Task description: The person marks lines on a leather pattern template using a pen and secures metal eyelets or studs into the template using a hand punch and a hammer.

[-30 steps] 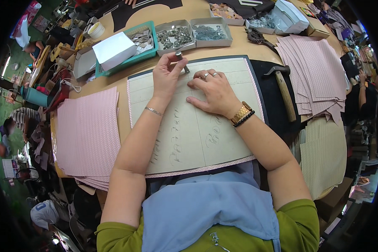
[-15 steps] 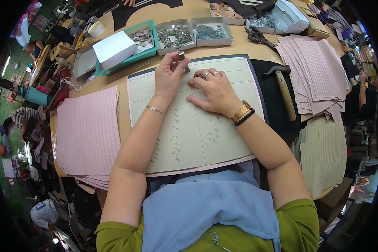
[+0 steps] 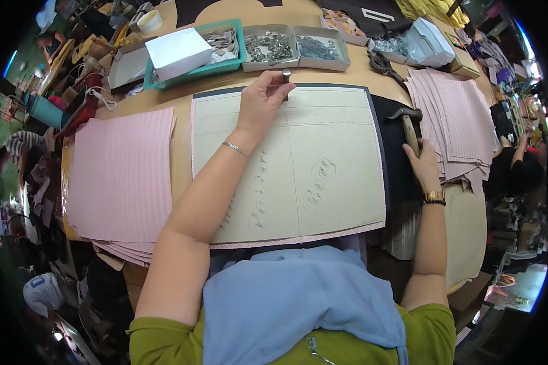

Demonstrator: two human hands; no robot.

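Upright between the fingertips of my left hand is a short metal punch, over the upper middle of a pale board that has a dark top edge, drawn lines and pencil marks. My right hand is at the board's right side, fingers wrapped round the wooden handle of a hammer, whose dark head lies above the hand. Black material lies under the hammer.
Pink patterned sheets are stacked left and right. Along the back stand a teal basket and shallow boxes of small parts. Cream sheets lie at lower right. Other people work at both sides, one in black.
My right hand has left the board's middle and moved right onto the hammer handle. My left hand, still holding the punch, has shifted slightly right and up in the picture.
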